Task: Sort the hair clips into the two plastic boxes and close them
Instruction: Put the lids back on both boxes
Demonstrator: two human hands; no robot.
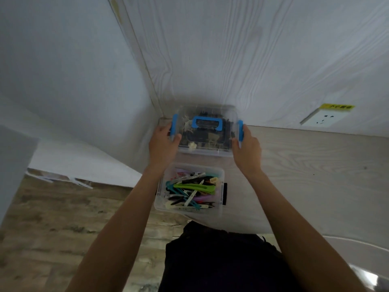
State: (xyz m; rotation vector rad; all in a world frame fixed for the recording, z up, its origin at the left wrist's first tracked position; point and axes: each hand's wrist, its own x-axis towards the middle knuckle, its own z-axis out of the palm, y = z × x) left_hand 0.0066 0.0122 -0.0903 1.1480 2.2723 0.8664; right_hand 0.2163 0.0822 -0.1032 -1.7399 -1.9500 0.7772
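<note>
A clear plastic box with a lid and blue handle point(207, 124) stands at the far corner of the table, filled with dark and tan claw clips. My left hand point(163, 142) grips its left blue latch point(173, 127), thumb on the lid. My right hand point(247, 147) grips the right blue latch point(240, 130). Nearer to me, a second clear box point(189, 189) with black side latches stands without a lid, full of long colourful flat hair clips, a bright green one point(194, 187) on top.
The pale wood-grain table point(305, 175) meets white walls at the back and left. A wall socket point(324, 119) with a yellow label sits at the right. Wood-look floor lies below at the left. A round pale object shows at the bottom right edge.
</note>
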